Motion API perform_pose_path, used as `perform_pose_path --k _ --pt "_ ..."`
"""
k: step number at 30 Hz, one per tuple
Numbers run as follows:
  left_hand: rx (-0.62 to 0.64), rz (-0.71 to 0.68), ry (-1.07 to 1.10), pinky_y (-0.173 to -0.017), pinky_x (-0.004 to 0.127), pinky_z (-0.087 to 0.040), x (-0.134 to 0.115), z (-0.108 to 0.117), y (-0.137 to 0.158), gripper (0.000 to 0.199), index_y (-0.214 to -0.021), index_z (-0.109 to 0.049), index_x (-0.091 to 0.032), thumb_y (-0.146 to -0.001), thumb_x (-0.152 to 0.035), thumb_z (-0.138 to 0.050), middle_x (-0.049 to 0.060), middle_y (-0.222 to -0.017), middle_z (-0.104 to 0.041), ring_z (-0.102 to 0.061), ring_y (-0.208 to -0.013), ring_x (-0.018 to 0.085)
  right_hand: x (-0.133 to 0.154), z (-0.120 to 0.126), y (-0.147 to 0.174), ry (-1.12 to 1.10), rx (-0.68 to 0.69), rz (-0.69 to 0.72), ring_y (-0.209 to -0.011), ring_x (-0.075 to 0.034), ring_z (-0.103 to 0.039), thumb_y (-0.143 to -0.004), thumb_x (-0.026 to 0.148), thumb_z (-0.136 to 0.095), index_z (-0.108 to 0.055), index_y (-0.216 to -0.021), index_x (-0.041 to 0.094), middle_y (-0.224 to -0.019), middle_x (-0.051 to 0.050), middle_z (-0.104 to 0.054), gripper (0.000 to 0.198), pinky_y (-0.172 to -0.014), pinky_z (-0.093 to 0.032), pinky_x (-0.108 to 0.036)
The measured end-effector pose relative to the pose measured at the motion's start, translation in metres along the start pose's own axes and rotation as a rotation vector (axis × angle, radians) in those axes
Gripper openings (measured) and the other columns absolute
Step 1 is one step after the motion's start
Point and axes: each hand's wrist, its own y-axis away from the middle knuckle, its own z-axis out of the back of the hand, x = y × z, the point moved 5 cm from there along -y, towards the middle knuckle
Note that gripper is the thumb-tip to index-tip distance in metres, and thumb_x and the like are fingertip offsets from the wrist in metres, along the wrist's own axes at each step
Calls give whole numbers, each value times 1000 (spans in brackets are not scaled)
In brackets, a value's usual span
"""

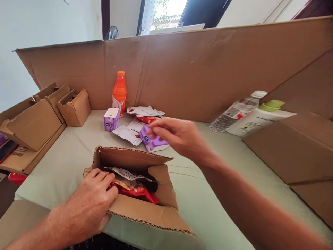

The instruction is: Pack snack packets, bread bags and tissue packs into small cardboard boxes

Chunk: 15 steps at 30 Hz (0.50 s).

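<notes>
An open cardboard box (145, 210) stands tilted near the table's front edge. My left hand (92, 194) is closed over its left end, with fingers hooked over the rim. Inside lie red packets (142, 196) and a packet with a white printed label (131, 173); their lower parts are hidden. My right hand (179, 137) is stretched out beyond the box, slightly blurred, its fingers loosely bent and nothing visibly held. Just behind its fingertips, a purple-and-white tissue pack (152, 140) lies tilted, partly covered by the hand; contact is unclear. Several white flat packets (128, 134) lie beside it.
Farther back stand an orange bottle (119, 92) and another purple pack (111, 119). Small cardboard boxes (75, 109) are at the left. A clear bottle (235, 113) and a white bottle with green cap (253, 121) lean at the right. A tall cardboard wall (182, 76) encloses the back.
</notes>
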Motion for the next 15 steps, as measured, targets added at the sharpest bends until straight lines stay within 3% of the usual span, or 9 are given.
perform_pose_path --k 2,4,6,8,11,15 --pt "-15 -2 -12 -109 57 -46 0 -1 1 29 -102 -66 -16 -73 -14 -67 18 -139 -62 -61 -124 37 -26 -35 -30 194 190 -58 -110 -23 -69 -96 29 -57 -69 -118 18 -122 -11 -73 28 -94 -54 -34" --pt "-5 -2 -12 -112 59 -43 1 -2 2 31 -103 -65 -16 -72 -13 -66 19 -143 -60 -59 -127 38 -49 -82 -51 329 386 -124 -126 -29 -61 -84 29 -74 -64 -130 15 -136 -16 -66 49 -103 -49 -38" --pt "16 3 -7 -113 59 -41 1 -3 3 33 -103 -64 -16 -71 -12 -64 19 -143 -60 -58 -128 37 -62 -120 -62 372 437 -190 -126 -35 -60 -77 26 -80 -64 -130 10 -135 -24 -64 57 -101 -49 -43" --pt "25 11 -6 -113 59 -40 0 -3 3 35 -104 -64 -16 -69 -10 -63 18 -141 -62 -59 -127 37 -66 -140 -66 376 389 -247 -117 -35 -64 -83 23 -74 -67 -120 7 -124 -25 -68 41 -96 -51 -47" --pt "26 6 -8 -111 60 -42 0 -4 2 37 -104 -65 -15 -67 -12 -65 19 -139 -64 -61 -124 38 -63 -126 -67 346 259 -277 -98 -27 -69 -91 18 -61 -71 -101 9 -101 -18 -74 16 -88 -53 -40" --pt "-19 -6 -26 -110 58 -43 0 -4 1 32 -101 -66 -15 -69 -13 -66 18 -135 -67 -63 -119 36 -39 -39 -41 250 -47 -182 -80 -21 -66 -94 18 -47 -71 -94 16 -86 -7 -73 24 -73 -51 -30"
